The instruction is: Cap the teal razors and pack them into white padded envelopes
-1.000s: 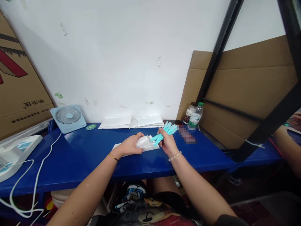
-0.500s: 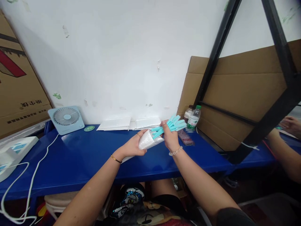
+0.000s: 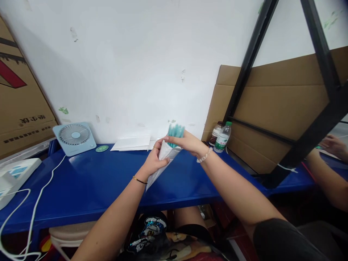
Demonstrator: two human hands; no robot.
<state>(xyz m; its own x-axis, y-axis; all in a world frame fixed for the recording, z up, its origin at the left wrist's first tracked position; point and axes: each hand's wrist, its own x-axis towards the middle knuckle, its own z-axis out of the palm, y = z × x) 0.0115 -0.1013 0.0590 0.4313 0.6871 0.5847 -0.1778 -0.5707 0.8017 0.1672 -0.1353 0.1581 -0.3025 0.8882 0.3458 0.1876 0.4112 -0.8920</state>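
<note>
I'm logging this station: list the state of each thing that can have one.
Bag: open, tilted, in the left grip
Sticks: partly inside, tops out
Right grip: thumb across the sticks, fingers mostly hidden
Fan: tilted back; running unclear
Bottles: upright, capped
White stack: lying flat
Power strip: adapter on it

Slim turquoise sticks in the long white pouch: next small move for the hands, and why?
Probably push the slim turquoise sticks a little deeper into the white pouch: their upper ends stand above its open mouth, the right hand wraps around them there, and the left hand holds the pouch.
</note>
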